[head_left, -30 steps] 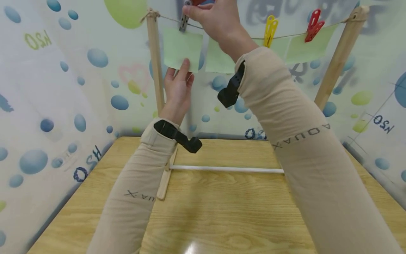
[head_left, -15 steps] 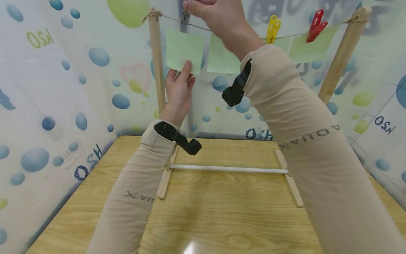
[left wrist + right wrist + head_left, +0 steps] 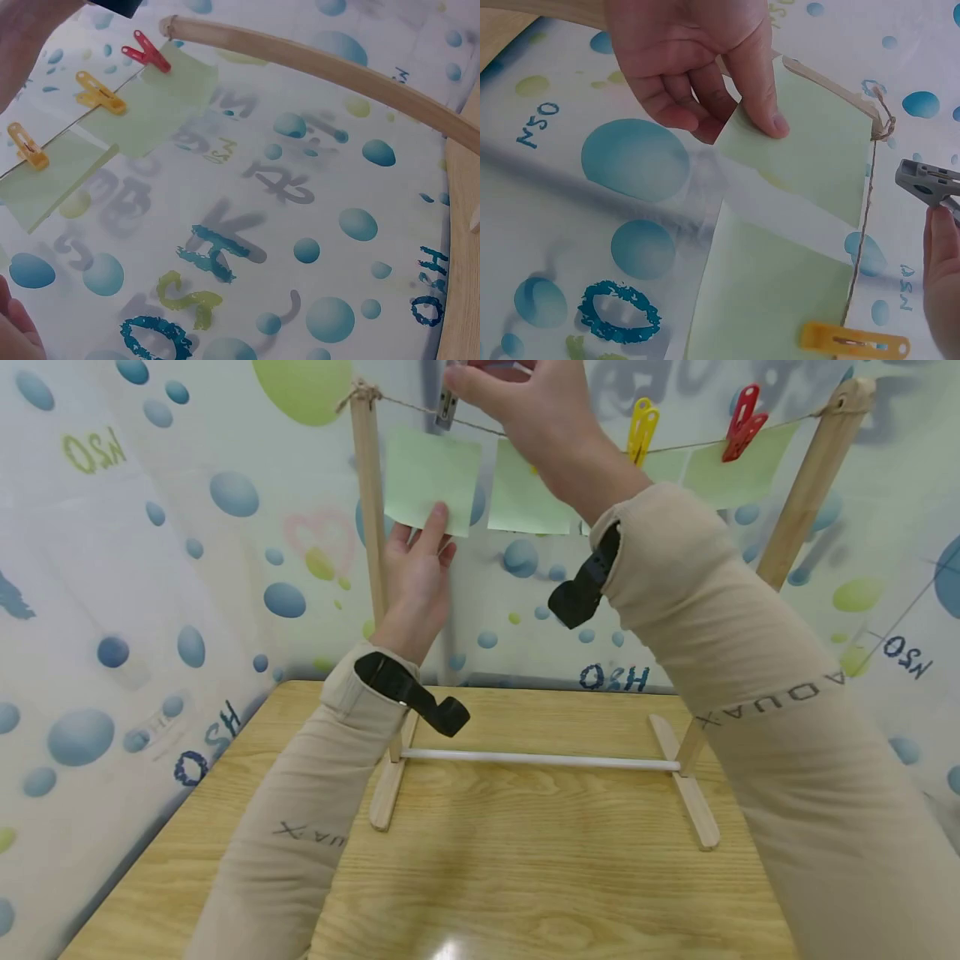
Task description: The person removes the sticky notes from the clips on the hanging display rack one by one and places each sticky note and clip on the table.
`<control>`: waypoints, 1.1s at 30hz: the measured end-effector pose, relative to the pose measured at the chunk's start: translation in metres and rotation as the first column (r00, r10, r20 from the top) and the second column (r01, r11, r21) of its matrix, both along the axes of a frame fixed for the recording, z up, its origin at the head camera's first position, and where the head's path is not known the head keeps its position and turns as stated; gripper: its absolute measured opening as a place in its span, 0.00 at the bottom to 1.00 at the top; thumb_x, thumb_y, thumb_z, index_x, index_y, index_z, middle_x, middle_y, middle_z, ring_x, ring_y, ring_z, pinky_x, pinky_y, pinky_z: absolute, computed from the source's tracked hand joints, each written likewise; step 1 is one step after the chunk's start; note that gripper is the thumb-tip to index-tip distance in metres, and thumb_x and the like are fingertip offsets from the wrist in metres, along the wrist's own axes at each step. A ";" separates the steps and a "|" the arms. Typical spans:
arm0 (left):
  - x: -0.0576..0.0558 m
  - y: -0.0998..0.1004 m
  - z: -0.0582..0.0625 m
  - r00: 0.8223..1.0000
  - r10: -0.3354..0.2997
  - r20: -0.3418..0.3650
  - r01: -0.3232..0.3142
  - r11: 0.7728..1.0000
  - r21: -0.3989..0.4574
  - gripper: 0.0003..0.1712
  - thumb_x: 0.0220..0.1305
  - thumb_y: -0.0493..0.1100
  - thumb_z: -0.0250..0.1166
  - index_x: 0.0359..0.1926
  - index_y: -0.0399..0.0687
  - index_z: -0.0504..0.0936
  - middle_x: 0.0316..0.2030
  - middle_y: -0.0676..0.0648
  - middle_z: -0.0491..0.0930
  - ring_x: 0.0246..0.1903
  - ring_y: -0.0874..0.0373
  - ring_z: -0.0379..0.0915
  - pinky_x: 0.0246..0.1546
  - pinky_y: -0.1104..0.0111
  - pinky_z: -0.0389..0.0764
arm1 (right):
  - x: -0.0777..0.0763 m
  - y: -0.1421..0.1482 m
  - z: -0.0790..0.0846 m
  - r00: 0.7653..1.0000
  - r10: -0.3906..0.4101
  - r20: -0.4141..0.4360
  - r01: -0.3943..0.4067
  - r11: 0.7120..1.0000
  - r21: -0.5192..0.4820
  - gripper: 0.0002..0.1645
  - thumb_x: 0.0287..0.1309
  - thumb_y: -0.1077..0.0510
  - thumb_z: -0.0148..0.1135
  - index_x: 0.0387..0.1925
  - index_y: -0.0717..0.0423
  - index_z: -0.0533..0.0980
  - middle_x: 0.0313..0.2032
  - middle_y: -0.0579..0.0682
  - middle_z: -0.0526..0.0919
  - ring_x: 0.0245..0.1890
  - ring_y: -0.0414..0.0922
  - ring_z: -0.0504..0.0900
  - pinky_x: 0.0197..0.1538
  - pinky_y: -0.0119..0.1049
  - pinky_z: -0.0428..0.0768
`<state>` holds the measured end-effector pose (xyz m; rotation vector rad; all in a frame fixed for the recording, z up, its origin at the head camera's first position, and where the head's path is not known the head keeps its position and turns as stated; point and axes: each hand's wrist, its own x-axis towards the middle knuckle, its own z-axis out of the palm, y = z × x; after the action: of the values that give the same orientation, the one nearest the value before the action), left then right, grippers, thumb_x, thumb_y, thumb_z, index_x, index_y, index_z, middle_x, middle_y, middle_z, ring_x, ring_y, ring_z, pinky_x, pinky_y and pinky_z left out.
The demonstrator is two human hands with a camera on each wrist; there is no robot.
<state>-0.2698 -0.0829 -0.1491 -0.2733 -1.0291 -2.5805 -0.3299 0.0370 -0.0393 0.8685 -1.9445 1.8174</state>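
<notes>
We see pale-grn paper [image 3: 430, 477], approx. sq., upright at far L; grey clothespin [image 3: 447, 408] tilted just above, apart fr. it.

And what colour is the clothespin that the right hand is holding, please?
The clothespin is grey; it shows best in the right wrist view.

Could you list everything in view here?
Table: 1, tan, bottom
Backdrop: 1, pale, spotted, behind
Feet: 2, tan, on table
Posts: 2, tan, on feet
Bar: 1, white, low between posts
String: 1, brown, between post tops
Sheets: apparently 4, green, along string
Clips: 3, two yellow, one red, along string
Peg: 1, grey, at string's left
Sleeves: 2, beige, from bottom edge
Straps: 2, black, at wrists
Left grip: 1, bare, pinching leftmost sheet
Right grip: 1, bare, pinching peg
</notes>
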 end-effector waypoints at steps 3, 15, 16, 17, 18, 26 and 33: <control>0.003 -0.001 -0.001 1.000 0.007 0.002 -0.007 1.000 -0.009 0.07 0.59 0.35 0.58 0.40 0.44 0.74 0.31 0.48 0.75 0.28 0.60 0.70 0.30 0.73 0.68 | 0.029 0.004 -0.004 1.000 -0.001 -0.001 0.001 1.000 0.003 0.25 0.38 0.59 0.72 0.42 0.53 0.73 0.42 0.49 0.74 0.45 0.41 0.74 0.47 0.24 0.70; 0.018 -0.014 -0.020 0.999 -0.046 0.004 0.046 0.995 -0.092 0.10 0.59 0.35 0.57 0.43 0.45 0.72 0.33 0.48 0.74 0.29 0.59 0.69 0.32 0.72 0.68 | 0.105 0.033 -0.022 0.991 -0.019 -0.131 0.033 0.995 0.099 0.21 0.51 0.64 0.61 0.49 0.60 0.72 0.42 0.53 0.74 0.46 0.45 0.74 0.52 0.29 0.69; 0.019 -0.016 -0.022 0.999 -0.049 0.004 0.049 0.993 -0.106 0.10 0.59 0.35 0.57 0.43 0.45 0.72 0.33 0.48 0.74 0.29 0.59 0.69 0.32 0.72 0.68 | 0.108 0.036 -0.024 0.990 -0.016 -0.141 0.031 0.994 0.102 0.21 0.50 0.64 0.62 0.49 0.59 0.72 0.42 0.53 0.74 0.46 0.45 0.74 0.52 0.30 0.69; 0.020 -0.018 -0.024 0.999 -0.054 0.004 0.054 0.991 -0.119 0.11 0.59 0.35 0.57 0.44 0.45 0.72 0.33 0.48 0.74 0.30 0.59 0.70 0.32 0.72 0.68 | 0.109 0.040 -0.026 0.989 -0.007 -0.150 0.023 0.994 0.106 0.20 0.50 0.64 0.62 0.48 0.59 0.72 0.42 0.54 0.74 0.45 0.45 0.75 0.52 0.30 0.69; 0.021 -0.020 -0.025 0.998 -0.059 0.005 0.059 0.989 -0.132 0.11 0.59 0.35 0.57 0.44 0.45 0.72 0.34 0.48 0.74 0.30 0.59 0.70 0.32 0.73 0.68 | 0.110 0.042 -0.028 0.988 0.007 -0.157 0.009 0.994 0.105 0.20 0.50 0.65 0.62 0.48 0.60 0.73 0.41 0.54 0.74 0.44 0.45 0.75 0.52 0.31 0.69; 0.031 -0.038 -0.046 0.998 -0.049 0.024 0.054 0.968 -0.244 0.12 0.58 0.37 0.59 0.44 0.47 0.72 0.34 0.49 0.74 0.30 0.60 0.69 0.33 0.73 0.72 | 0.115 0.068 -0.057 0.994 0.044 -0.098 -0.026 0.984 0.178 0.19 0.50 0.67 0.60 0.47 0.63 0.72 0.40 0.54 0.74 0.41 0.46 0.75 0.48 0.30 0.72; 0.042 -0.064 -0.059 0.997 -0.071 0.041 0.079 0.964 -0.255 0.14 0.56 0.38 0.61 0.44 0.46 0.71 0.35 0.49 0.75 0.30 0.61 0.71 0.33 0.74 0.72 | 0.120 0.095 -0.085 0.999 0.026 -0.043 -0.017 0.980 0.196 0.20 0.51 0.66 0.60 0.48 0.63 0.72 0.40 0.52 0.76 0.40 0.45 0.75 0.42 0.26 0.73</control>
<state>-0.2283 -0.1469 -0.2084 -0.3436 -1.3927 -2.5217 -0.2102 0.1320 -0.1247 0.9858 -2.1189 1.6226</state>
